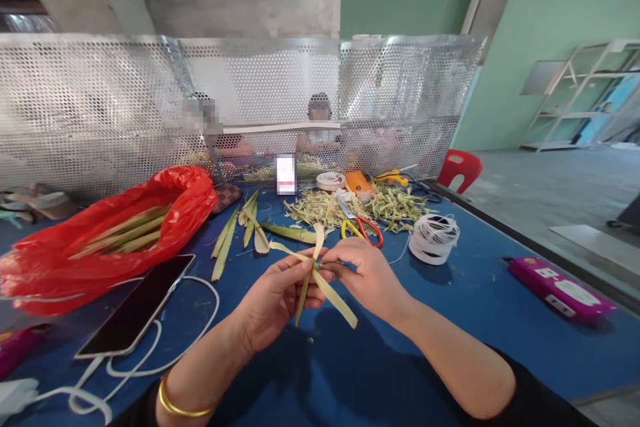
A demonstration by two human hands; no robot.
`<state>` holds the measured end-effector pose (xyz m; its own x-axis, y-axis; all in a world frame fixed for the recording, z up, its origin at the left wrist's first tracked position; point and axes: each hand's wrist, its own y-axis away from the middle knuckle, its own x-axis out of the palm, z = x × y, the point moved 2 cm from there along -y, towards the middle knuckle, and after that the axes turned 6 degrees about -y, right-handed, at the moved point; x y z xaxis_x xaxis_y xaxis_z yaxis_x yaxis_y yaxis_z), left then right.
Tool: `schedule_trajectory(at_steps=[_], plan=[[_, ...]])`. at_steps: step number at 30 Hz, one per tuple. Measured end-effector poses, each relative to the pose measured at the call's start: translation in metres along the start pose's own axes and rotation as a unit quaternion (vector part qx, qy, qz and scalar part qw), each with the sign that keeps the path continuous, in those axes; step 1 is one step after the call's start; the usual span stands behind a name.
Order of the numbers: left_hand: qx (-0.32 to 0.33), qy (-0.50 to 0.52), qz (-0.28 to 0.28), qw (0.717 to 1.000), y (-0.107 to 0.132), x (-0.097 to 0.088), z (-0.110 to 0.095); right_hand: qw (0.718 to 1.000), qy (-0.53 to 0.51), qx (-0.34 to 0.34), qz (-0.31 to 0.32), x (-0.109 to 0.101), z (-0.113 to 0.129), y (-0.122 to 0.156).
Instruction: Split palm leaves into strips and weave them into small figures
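Observation:
My left hand [280, 293] pinches a small cluster of crossed pale green leaf strips [334, 299], held above the blue table. From the other side, the closed fingers of my right hand [367, 275] meet the cluster at its centre. What exactly the right fingertips grip is too small to tell. Just beyond the hands lie scissors [371, 229] with red and yellow handles. Loose leaf strips [225, 240] rest on the table to the left of them. A roll of white cord [434, 239] stands to the right.
A red plastic bag [185, 190] holding long leaves and a plugged-in phone [140, 307] lie at left. Leaf scraps [320, 208] are heaped behind the scissors. A purple pouch [557, 287] is at right. Two people sit behind a perforated metal screen [260, 73].

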<state>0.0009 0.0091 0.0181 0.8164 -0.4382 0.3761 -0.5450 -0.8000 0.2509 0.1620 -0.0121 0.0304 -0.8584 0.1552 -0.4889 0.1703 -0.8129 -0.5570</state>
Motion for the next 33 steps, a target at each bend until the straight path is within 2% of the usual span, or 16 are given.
schedule_trajectory(at_steps=[5, 12, 17, 20, 22, 26, 33], plan=[[-0.032, 0.041, -0.024, 0.998, -0.001, -0.001, 0.005, 0.998, 0.044, -0.045, -0.002, 0.000, -0.001, 0.000], [-0.014, -0.034, -0.024, 0.999, -0.002, -0.001, 0.002, 0.997, 0.053, -0.050, -0.013, 0.002, -0.008, 0.000], [-0.008, -0.058, -0.038, 0.998, -0.001, -0.002, -0.002, 0.998, -0.064, -0.002, 0.015, 0.005, -0.012, -0.002], [-0.010, -0.061, -0.032, 0.998, 0.001, 0.000, -0.005, 0.984, -0.168, 0.044, 0.033, 0.002, -0.009, -0.002], [-0.013, -0.071, -0.030, 0.997, 0.001, 0.002, -0.006, 0.978, -0.195, 0.069, 0.020, -0.001, -0.007, -0.001], [-0.007, -0.108, -0.023, 0.994, -0.002, 0.003, 0.000, 0.986, -0.138, 0.087, -0.021, -0.001, -0.007, 0.000], [0.021, -0.170, -0.043, 0.984, -0.010, 0.000, 0.013, 0.998, -0.015, 0.027, -0.046, 0.007, -0.009, 0.006]])
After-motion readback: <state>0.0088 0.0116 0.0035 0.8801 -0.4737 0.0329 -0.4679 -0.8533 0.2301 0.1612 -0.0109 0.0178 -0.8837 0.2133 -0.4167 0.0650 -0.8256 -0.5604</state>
